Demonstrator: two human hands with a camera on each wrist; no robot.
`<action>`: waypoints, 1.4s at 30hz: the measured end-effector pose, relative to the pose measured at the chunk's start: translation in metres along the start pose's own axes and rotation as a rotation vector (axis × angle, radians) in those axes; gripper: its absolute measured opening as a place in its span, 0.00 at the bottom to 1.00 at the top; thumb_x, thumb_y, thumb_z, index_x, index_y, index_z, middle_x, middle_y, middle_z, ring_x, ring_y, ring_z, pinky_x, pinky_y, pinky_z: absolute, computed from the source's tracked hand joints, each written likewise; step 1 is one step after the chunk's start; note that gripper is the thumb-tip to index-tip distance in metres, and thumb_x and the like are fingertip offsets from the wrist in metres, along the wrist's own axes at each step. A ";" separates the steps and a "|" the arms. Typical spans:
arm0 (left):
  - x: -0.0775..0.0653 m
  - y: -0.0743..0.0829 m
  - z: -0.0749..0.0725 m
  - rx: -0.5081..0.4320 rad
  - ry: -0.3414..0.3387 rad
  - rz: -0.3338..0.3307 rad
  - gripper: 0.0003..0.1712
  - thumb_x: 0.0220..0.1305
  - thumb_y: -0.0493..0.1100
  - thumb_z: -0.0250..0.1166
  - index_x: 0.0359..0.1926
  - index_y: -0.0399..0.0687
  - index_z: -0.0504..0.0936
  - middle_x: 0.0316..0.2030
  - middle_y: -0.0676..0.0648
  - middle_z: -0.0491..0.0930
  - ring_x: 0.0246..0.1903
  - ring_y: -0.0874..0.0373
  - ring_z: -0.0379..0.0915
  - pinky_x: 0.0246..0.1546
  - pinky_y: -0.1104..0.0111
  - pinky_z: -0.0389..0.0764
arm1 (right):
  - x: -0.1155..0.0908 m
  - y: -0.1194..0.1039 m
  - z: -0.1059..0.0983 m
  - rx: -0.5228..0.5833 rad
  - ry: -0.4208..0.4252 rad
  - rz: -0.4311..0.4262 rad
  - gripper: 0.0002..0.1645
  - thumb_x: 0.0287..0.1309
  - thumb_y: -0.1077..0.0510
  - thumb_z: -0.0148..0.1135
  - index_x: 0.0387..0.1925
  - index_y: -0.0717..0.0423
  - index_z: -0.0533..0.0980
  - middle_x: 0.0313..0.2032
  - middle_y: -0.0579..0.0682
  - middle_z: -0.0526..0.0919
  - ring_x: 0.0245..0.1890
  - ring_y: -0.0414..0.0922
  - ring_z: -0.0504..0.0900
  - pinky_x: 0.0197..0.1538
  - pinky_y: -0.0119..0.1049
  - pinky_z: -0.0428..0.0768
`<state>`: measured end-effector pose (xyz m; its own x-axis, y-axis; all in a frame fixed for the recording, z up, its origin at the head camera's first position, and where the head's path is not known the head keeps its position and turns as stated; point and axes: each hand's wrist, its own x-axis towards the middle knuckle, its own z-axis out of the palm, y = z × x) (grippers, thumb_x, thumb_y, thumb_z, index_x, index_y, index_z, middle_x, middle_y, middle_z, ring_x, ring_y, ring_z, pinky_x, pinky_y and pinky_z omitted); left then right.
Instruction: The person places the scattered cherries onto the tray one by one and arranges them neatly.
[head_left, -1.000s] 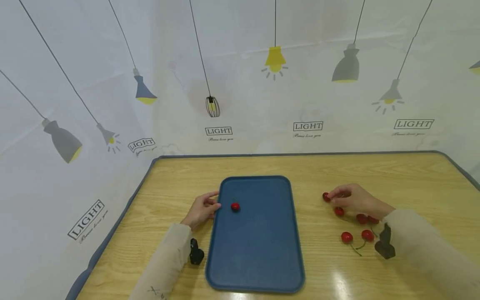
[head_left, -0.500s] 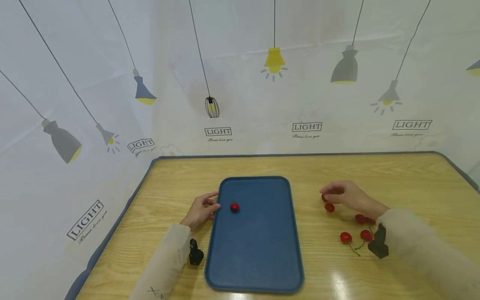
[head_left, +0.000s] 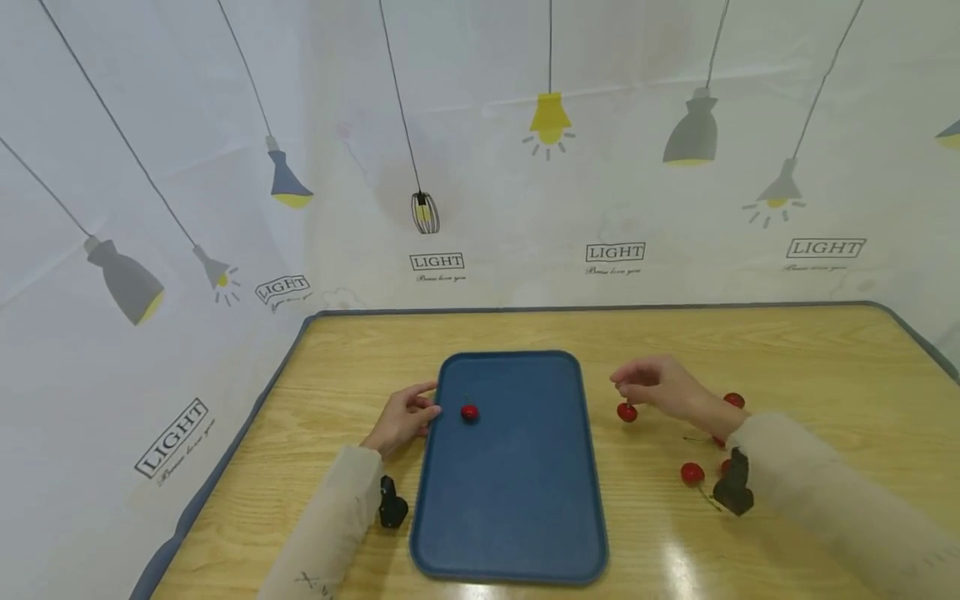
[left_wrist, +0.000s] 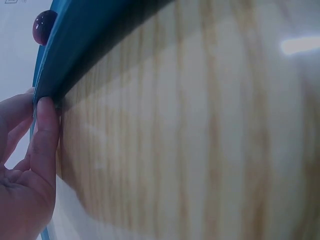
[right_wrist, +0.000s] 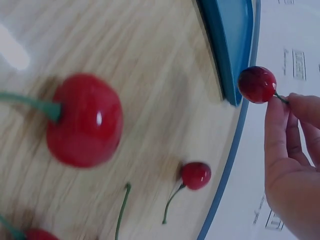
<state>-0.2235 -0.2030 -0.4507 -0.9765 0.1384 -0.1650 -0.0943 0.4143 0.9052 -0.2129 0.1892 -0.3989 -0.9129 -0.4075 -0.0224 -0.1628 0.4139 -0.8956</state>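
In the head view, my left hand [head_left: 400, 423] is at the left rim of a blue tray [head_left: 517, 500]. Its thumb and bent fingers hold that rim, as the left wrist view also shows. One red cherry [head_left: 469, 412] lies on the tray near this hand. To the right of the tray, my right hand [head_left: 663, 387] pinches a cherry [right_wrist: 257, 84] by its green stem between thumb and fingertips. The fruit hangs below the fingers, above the wooden table. Under the right wrist, a big-looking cherry [right_wrist: 85, 120] and a smaller one [right_wrist: 196, 175] lie on the wood.
More cherries lie right of the tray, among them one with its stem [head_left: 692, 474] and another beyond the forearm [head_left: 733, 401]. The right cuff partly covers some. A pale cloth printed with lamps [head_left: 525, 192] borders the wooden table [head_left: 360, 350] behind and at the left.
My right hand has moved left toward the tray with the cherry hanging from it. A cherry beyond the right wrist has come into view. The left hand and the tray stay in place.
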 end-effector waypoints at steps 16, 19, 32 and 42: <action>-0.002 -0.002 0.000 -0.010 0.002 -0.018 0.27 0.58 0.34 0.58 0.60 0.42 0.66 0.36 0.41 0.72 0.26 0.58 0.71 0.24 0.66 0.77 | 0.018 -0.021 0.033 0.035 -0.015 -0.080 0.15 0.58 0.65 0.53 0.45 0.72 0.72 0.41 0.66 0.75 0.40 0.49 0.76 0.41 0.37 0.77; -0.001 -0.001 0.000 -0.012 0.008 -0.020 0.27 0.58 0.34 0.58 0.60 0.42 0.67 0.35 0.41 0.72 0.25 0.58 0.71 0.24 0.66 0.77 | 0.024 -0.023 0.039 0.053 -0.007 -0.083 0.15 0.58 0.64 0.53 0.45 0.71 0.72 0.42 0.65 0.75 0.41 0.50 0.76 0.41 0.38 0.77; -0.001 0.002 0.003 -0.018 0.005 -0.008 0.27 0.58 0.33 0.58 0.60 0.41 0.66 0.34 0.42 0.72 0.24 0.59 0.70 0.23 0.67 0.77 | 0.057 -0.028 0.081 0.097 0.009 -0.059 0.13 0.55 0.67 0.55 0.43 0.71 0.73 0.39 0.59 0.76 0.37 0.51 0.77 0.38 0.38 0.78; -0.001 0.002 0.000 -0.026 0.002 -0.008 0.27 0.58 0.34 0.59 0.60 0.42 0.66 0.35 0.41 0.72 0.25 0.58 0.71 0.24 0.65 0.77 | 0.078 -0.040 0.101 0.106 0.010 0.007 0.13 0.56 0.66 0.55 0.44 0.68 0.74 0.39 0.59 0.77 0.37 0.48 0.77 0.38 0.36 0.78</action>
<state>-0.2230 -0.2022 -0.4487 -0.9760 0.1338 -0.1717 -0.1069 0.3922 0.9137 -0.2401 0.0587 -0.4094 -0.9176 -0.3968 -0.0250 -0.1164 0.3284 -0.9373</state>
